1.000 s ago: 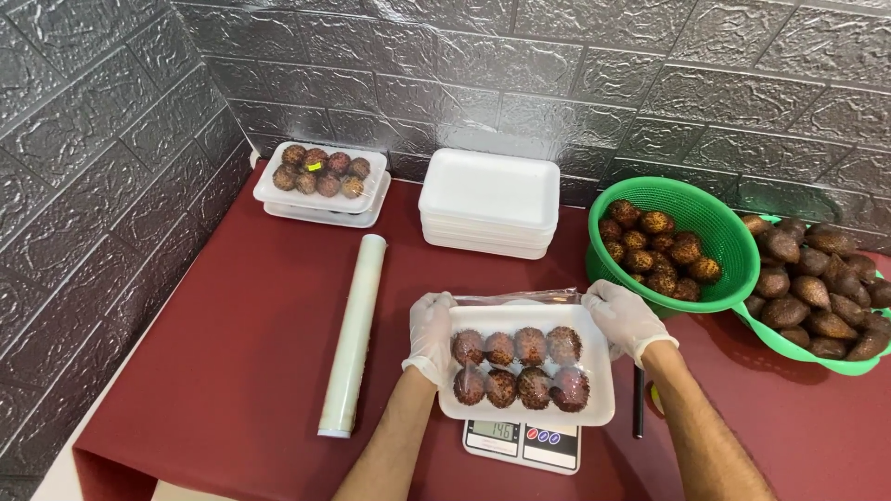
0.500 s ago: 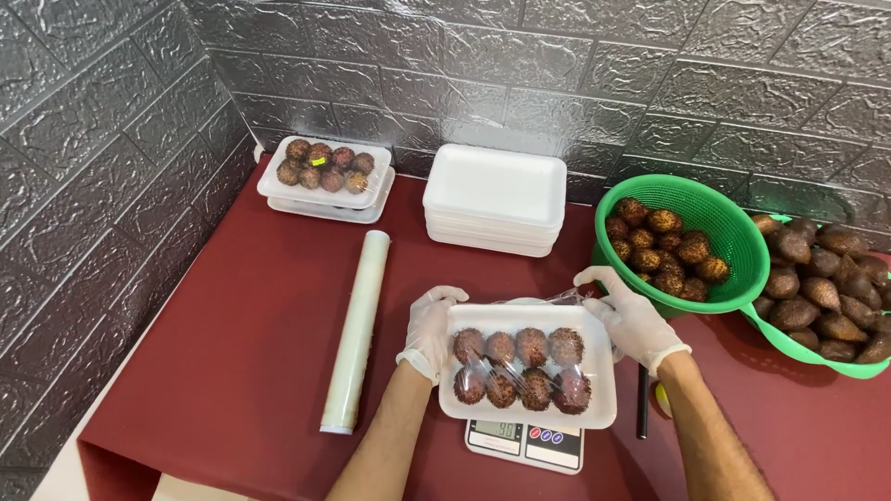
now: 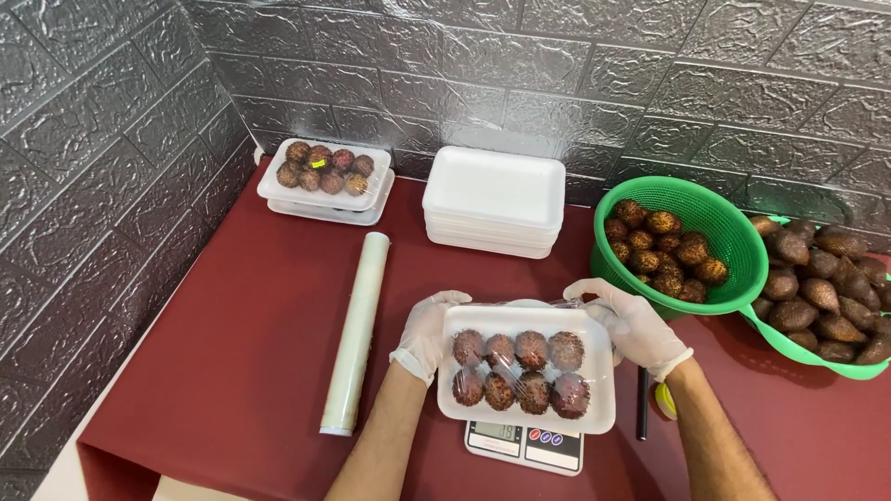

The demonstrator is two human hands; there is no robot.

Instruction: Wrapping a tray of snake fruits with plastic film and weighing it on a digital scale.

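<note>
My left hand [image 3: 429, 332] grips the left edge of the white foam tray [image 3: 526, 378], fingers curled over the rim; my right hand [image 3: 633, 323] grasps the far right corner the same way, pinching clear plastic film [image 3: 543, 303] against the foam. Both hands wear thin white gloves. The tray holds eight dark, scaly fruits [image 3: 520, 369] in two rows and sits above a small kitchen scale [image 3: 524, 445] near the front edge of the red desk [image 3: 241, 334].

To do this wrapping well, I judge the film should be drawn taut and even across the fruit, with both hands pulling against each other so no slack bunches at the corners, and the tray kept level so nothing rolls.

Just left of my left hand lies a long roll of film [image 3: 355, 334]. Farther back stand a stack of empty white trays [image 3: 494, 199] and, toward the corner, a filled tray of fruit [image 3: 325, 174] on another one. To the right are a green basket [image 3: 719, 218] of fruit and a second green container [image 3: 817, 357] beside it, cut off by the frame.

I cannot tell whether the tray rests on the scale or hovers over it, and the film's edge under the tray is hidden. A dark slim object [image 3: 641, 416] by my right wrist is too obscured to identify.
</note>
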